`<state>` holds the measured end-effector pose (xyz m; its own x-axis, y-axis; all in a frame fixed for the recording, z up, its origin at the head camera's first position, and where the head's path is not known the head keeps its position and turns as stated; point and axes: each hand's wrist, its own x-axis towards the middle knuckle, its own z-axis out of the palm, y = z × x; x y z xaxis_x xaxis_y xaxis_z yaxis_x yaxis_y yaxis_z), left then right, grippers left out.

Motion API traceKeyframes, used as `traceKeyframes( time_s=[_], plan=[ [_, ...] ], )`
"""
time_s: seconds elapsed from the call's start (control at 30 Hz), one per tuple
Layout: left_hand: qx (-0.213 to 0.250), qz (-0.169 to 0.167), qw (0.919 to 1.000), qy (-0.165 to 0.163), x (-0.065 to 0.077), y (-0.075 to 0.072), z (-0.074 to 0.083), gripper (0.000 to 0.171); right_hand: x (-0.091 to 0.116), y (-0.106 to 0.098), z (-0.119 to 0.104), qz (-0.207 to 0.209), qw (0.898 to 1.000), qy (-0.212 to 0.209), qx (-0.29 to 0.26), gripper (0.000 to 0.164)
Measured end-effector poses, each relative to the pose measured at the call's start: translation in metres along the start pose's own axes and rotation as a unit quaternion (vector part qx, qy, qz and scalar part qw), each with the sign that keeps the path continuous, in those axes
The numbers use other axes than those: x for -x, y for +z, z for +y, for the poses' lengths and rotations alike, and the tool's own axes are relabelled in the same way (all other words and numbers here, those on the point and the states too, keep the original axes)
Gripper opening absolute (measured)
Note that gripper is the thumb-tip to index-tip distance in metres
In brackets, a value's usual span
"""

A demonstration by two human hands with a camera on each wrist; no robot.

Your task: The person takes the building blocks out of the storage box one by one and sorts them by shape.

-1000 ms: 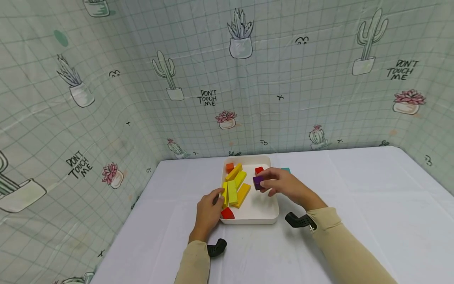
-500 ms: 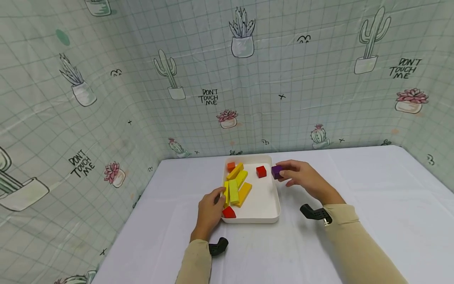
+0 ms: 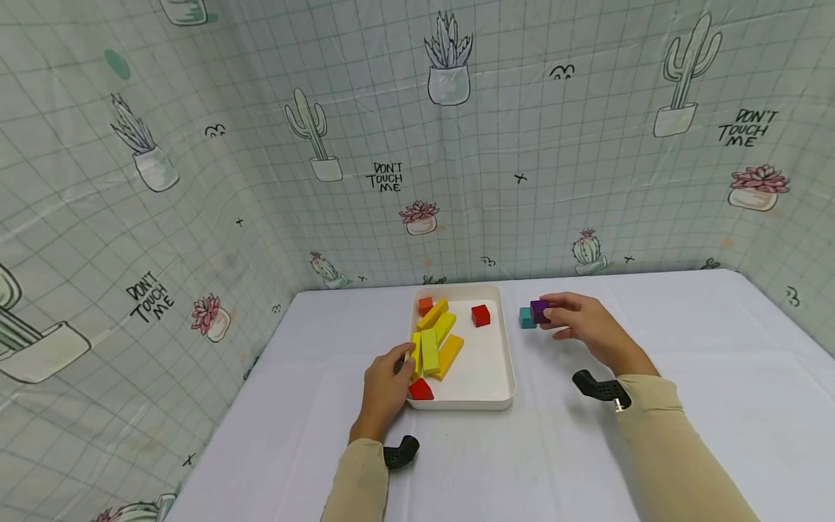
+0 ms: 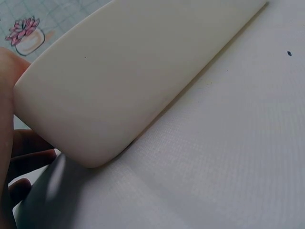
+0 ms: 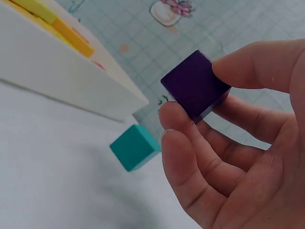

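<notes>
Right of centre in the head view, the right hand (image 3: 587, 330) pinched the purple cube (image 3: 541, 312), the teal cube (image 3: 525, 319) just lower left; the left hand (image 3: 383, 391), farther off, gripped the tray (image 3: 485, 380).

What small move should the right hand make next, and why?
Probably lower the purple cube toward the teal cube: the right hand pinches it above the table, outside the white tray, and the teal cube rests on the table close by.
</notes>
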<state>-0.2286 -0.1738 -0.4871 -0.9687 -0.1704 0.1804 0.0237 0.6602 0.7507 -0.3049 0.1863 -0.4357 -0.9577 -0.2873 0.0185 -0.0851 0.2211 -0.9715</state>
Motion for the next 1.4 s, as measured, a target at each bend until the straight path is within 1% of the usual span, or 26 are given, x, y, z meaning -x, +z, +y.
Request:
traceKeyframes(
  time_s=[0.27, 0.4, 0.6, 0.73, 0.83, 1.03, 1.4],
  plan=[
    [0.0, -0.002, 1.0, 0.0, 0.001, -0.004, 0.0, 0.034, -0.002, 0.0, 0.014, -0.001, 1.0, 0.026, -0.004, 0.053],
    [0.001, -0.001, 1.0, 0.002, 0.001, -0.006, -0.001, 0.034, -0.005, 0.001, 0.019, 0.008, 0.999, 0.042, 0.006, 0.053],
    [0.003, -0.005, 1.0, -0.003, 0.0, -0.006, 0.0, 0.034, -0.013, -0.002, 0.025, 0.037, 0.996, 0.079, 0.021, 0.058],
    [0.005, -0.009, 0.9999, -0.008, 0.0, -0.004, 0.0, 0.034, -0.02, -0.007, 0.029, 0.04, 0.994, 0.096, 0.034, 0.058],
    [0.005, -0.008, 0.9999, -0.006, -0.001, -0.003, 0.0, 0.034, -0.023, -0.01, 0.03, 0.034, 0.993, 0.099, 0.047, 0.056],
    [0.002, -0.007, 1.0, 0.004, -0.001, -0.002, 0.0, 0.034, -0.026, -0.012, 0.029, 0.03, 0.993, 0.094, 0.057, 0.055],
    [-0.001, -0.005, 1.0, 0.003, -0.001, -0.002, -0.001, 0.034, -0.03, -0.009, 0.034, 0.026, 0.992, 0.093, 0.086, 0.054]
  ],
)
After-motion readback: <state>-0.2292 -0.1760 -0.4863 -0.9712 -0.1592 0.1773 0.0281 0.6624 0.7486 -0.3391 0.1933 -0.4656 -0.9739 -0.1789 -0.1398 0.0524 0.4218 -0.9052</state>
